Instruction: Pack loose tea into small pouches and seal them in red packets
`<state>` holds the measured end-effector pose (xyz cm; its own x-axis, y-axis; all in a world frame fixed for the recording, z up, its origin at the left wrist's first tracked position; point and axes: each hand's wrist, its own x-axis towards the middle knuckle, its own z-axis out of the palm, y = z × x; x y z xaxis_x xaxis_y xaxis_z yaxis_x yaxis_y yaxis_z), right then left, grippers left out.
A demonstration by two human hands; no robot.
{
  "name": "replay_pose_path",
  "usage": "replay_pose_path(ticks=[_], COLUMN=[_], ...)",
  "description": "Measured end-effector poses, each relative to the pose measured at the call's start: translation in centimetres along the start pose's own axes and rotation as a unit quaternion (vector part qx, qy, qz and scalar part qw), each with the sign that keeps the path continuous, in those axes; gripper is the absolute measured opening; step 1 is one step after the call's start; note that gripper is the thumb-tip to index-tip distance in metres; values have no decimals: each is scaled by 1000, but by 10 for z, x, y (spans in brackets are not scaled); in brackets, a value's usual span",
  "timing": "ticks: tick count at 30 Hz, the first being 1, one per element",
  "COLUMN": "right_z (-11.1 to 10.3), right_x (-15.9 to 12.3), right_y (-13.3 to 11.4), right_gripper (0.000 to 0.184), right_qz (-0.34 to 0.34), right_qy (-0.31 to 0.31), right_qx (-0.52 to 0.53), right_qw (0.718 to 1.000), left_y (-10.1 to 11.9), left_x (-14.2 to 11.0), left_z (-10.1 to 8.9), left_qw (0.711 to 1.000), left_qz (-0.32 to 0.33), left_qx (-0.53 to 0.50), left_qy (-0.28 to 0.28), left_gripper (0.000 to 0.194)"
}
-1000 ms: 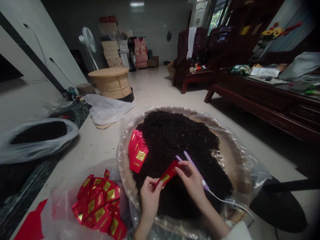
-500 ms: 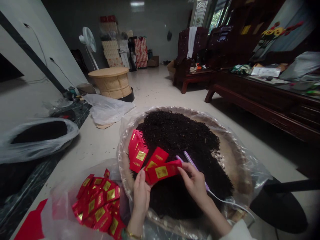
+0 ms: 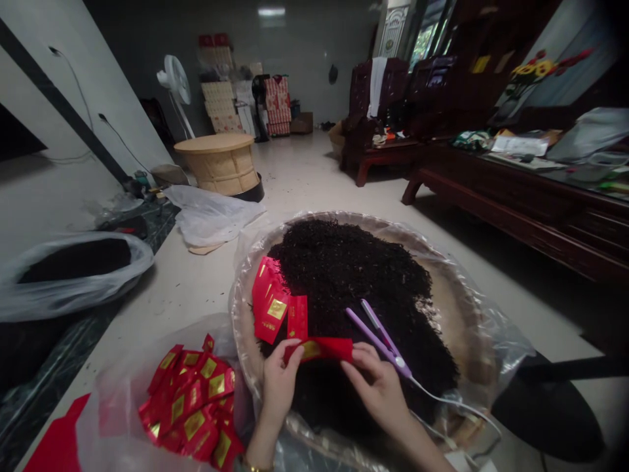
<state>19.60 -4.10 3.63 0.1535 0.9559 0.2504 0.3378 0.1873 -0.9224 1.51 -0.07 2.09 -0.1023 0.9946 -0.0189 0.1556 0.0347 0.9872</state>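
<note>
Between my two hands a red packet with a gold label (image 3: 322,349) is stretched sideways and bent. My left hand (image 3: 278,380) pinches its left end, while my right hand (image 3: 376,380) grips the right end. A second red packet (image 3: 297,314) stands just beyond my left fingers; whether they hold it too, I cannot tell. Several more red packets (image 3: 270,305) lie fanned at the left of a wide round tray (image 3: 239,321) lined with clear plastic. Dark loose tea-like leaves (image 3: 354,262) are heaped in it. A purple hair straightener (image 3: 381,341) rests on the leaves, its jaws apart.
Left of the tray, a clear plastic bag (image 3: 122,393) holds many gold-labelled red packets (image 3: 196,400). Another bag of dark leaves (image 3: 142,252) stands farther left. A white cord (image 3: 457,401) runs from the straightener over the tray's rim. A dark wooden table (image 3: 491,203) stands at right.
Both hands have drawn the packet lower and toward me, and it has turned and bent. The second packet now stands more upright. My right hand no longer covers the straightener's hinge.
</note>
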Motion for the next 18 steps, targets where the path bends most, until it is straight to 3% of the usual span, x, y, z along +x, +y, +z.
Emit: replay_pose_path(ticks=[5,11,18], right_z=[2,1,-15], right_x=[-1,-3,1], right_y=[-10,-4,-8], right_gripper=[35,39,48], right_qz=[72,84,144], right_qy=[-159,-101,-233], right_qx=[98,129,208], right_qw=[980,983,939], left_y=[8,0,1], left_x=[-3,-11,-10], left_z=[1,7,4], left_qw=[998,961,949], left_qz=[-6,-132,-143], left_qx=[-34,-209,-219], left_qy=[-44,-121,-177], left_gripper=[32,53,52])
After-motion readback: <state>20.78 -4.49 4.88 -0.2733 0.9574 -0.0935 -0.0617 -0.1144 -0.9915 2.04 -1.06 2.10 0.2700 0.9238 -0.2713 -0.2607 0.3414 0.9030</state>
